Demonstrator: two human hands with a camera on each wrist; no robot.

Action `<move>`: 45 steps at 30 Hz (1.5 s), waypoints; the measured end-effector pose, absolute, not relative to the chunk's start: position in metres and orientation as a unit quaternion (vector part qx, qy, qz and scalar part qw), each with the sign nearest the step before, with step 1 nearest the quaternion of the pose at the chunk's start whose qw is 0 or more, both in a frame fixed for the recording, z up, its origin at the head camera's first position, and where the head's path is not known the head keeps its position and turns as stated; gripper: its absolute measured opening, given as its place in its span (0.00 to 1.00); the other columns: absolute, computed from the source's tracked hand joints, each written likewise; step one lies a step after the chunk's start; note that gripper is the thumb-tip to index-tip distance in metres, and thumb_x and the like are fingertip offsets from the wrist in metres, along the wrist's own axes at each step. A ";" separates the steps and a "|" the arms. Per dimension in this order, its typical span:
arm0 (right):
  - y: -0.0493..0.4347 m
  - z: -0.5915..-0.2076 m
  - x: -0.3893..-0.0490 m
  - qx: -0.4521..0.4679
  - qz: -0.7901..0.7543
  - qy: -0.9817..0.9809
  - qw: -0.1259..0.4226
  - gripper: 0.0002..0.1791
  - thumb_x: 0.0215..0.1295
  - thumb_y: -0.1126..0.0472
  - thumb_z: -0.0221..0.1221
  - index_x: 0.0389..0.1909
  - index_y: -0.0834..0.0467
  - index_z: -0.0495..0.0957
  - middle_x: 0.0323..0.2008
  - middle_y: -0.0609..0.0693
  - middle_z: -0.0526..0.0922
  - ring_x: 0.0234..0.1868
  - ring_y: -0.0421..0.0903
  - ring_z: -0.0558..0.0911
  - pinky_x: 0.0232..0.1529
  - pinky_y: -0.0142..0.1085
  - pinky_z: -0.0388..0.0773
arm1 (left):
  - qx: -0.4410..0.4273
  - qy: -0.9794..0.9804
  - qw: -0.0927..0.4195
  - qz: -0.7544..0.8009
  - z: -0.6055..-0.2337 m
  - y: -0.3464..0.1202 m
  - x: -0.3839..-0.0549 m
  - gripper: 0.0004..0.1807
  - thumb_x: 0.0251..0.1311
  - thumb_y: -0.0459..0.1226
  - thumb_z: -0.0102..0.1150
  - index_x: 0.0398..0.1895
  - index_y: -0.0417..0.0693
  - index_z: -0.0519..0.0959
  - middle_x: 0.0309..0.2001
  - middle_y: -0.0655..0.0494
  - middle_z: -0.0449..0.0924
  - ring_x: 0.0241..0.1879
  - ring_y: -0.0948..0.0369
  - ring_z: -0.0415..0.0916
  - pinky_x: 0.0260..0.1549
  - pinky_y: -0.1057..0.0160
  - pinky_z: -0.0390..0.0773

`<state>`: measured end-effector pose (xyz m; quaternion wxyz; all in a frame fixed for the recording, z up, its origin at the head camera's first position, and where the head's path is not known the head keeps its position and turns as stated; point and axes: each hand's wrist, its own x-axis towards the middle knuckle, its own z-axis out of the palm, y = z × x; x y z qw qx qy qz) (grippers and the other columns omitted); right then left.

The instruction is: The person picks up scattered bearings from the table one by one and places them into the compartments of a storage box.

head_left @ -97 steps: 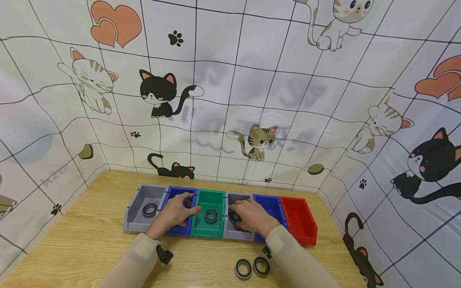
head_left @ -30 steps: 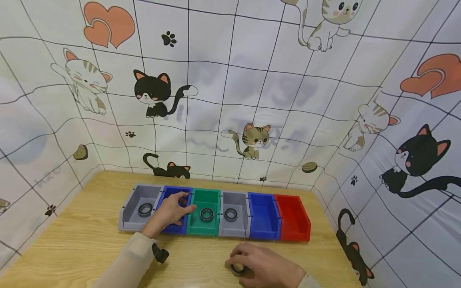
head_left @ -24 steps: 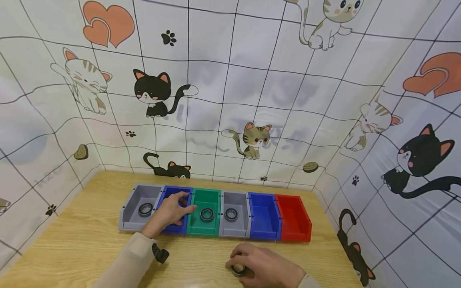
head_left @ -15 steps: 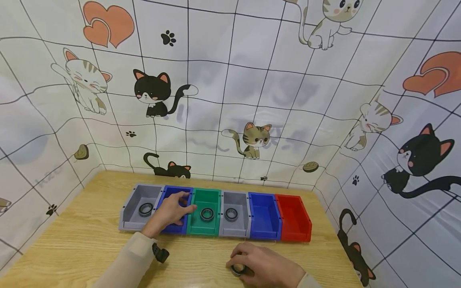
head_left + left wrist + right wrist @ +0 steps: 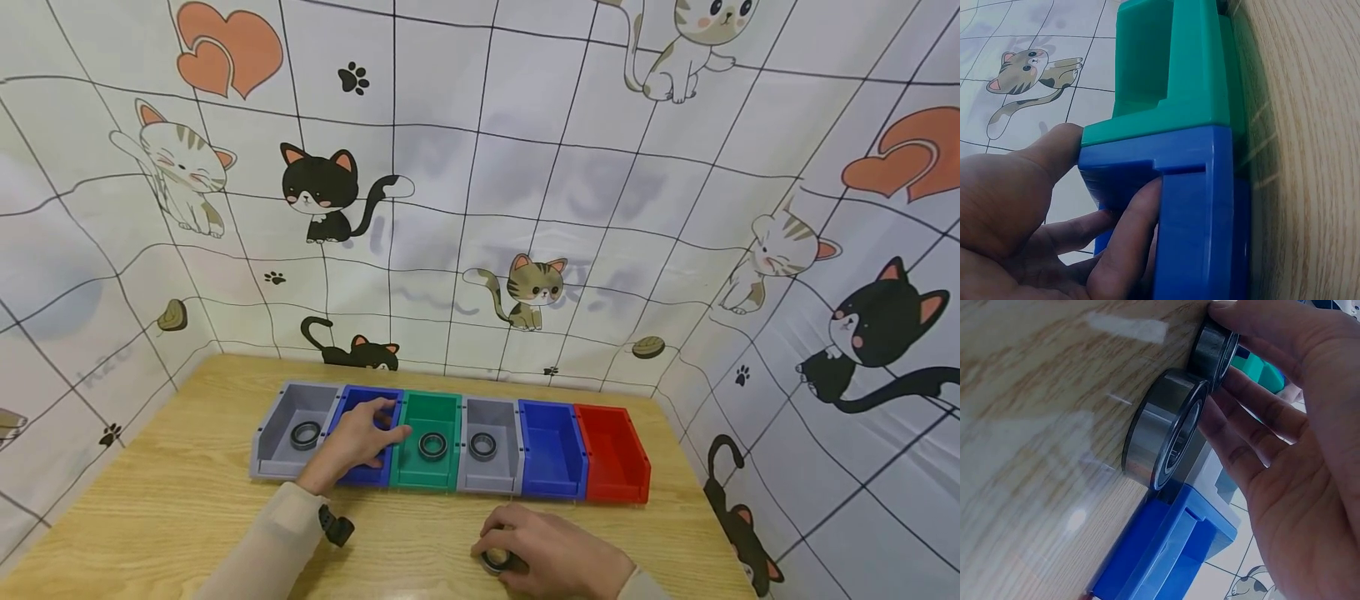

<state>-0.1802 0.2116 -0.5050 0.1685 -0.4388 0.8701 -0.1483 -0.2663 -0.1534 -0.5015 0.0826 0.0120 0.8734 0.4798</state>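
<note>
My left hand (image 5: 360, 437) rests in the second bin (image 5: 1188, 219), a blue one, fingers loosely bent inside it. Its thumb lies at the wall shared with the green bin (image 5: 427, 479); no object shows between the fingers. On the table in front of the bins, my right hand (image 5: 551, 550) pinches a ball bearing (image 5: 1211, 353) by its rim between thumb and fingers. A second bearing (image 5: 1157, 431) lies right beside it, hidden under the hand in the head view. Single bearings lie in the left grey bin (image 5: 305, 435), the green bin (image 5: 432, 446) and the other grey bin (image 5: 483, 447).
The bins stand in one joined row on the wooden table (image 5: 420, 542). A right-hand blue bin (image 5: 553, 446) and a red bin (image 5: 615, 454) end the row, with no bearings seen in them. A cat-print sheet (image 5: 465, 208) hangs behind and at both sides.
My right hand has left the second grey bin, where a bearing now lies, and come down to the two bearings on the table. The left hand has stayed in the blue bin.
</note>
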 end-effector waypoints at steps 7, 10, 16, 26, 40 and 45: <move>0.210 -0.506 -0.181 -0.441 -0.147 0.870 0.165 0.21 0.81 0.49 0.75 0.70 0.30 0.89 0.65 0.36 0.88 0.60 0.31 0.85 0.60 0.30 0.92 | 0.012 0.874 0.080 0.480 -0.502 -0.154 -0.266 0.43 0.79 0.45 0.76 0.89 0.37 0.70 0.71 0.33 0.83 0.30 0.55 0.93 0.34 0.53 0.96; 0.210 -0.505 -0.180 -0.446 -0.144 0.869 0.159 0.21 0.81 0.49 0.75 0.70 0.31 0.89 0.65 0.36 0.88 0.60 0.30 0.85 0.60 0.30 0.92 | 0.011 0.873 0.081 0.481 -0.502 -0.154 -0.266 0.43 0.79 0.45 0.76 0.88 0.37 0.70 0.71 0.33 0.83 0.30 0.56 0.93 0.34 0.53 0.96; 0.210 -0.504 -0.181 -0.447 -0.135 0.870 0.154 0.21 0.80 0.49 0.76 0.69 0.31 0.88 0.64 0.36 0.88 0.59 0.30 0.85 0.60 0.30 0.93 | 0.011 0.873 0.081 0.481 -0.501 -0.154 -0.267 0.43 0.79 0.45 0.76 0.88 0.37 0.69 0.71 0.33 0.83 0.31 0.55 0.93 0.34 0.53 0.96; 0.210 -0.497 -0.181 -0.439 -0.150 0.871 0.163 0.21 0.80 0.51 0.76 0.68 0.30 0.89 0.65 0.37 0.87 0.58 0.30 0.84 0.60 0.30 0.92 | 0.008 0.874 0.081 0.479 -0.499 -0.153 -0.265 0.43 0.80 0.45 0.76 0.88 0.37 0.70 0.70 0.33 0.83 0.30 0.55 0.93 0.35 0.53 0.96; 0.213 -0.482 -0.185 -0.415 -0.119 0.892 0.134 0.23 0.78 0.52 0.77 0.70 0.32 0.88 0.70 0.39 0.84 0.65 0.37 0.83 0.64 0.32 0.92 | 0.014 0.875 0.078 0.477 -0.500 -0.154 -0.266 0.43 0.79 0.45 0.76 0.88 0.37 0.70 0.70 0.33 0.83 0.29 0.55 0.93 0.35 0.53 0.96; 0.218 -0.480 -0.189 -0.427 -0.107 0.892 0.101 0.24 0.77 0.56 0.78 0.70 0.36 0.89 0.70 0.41 0.84 0.66 0.40 0.85 0.64 0.33 0.92 | 0.016 0.878 0.075 0.473 -0.501 -0.155 -0.267 0.43 0.80 0.46 0.76 0.89 0.37 0.70 0.70 0.34 0.84 0.29 0.55 0.93 0.36 0.53 0.96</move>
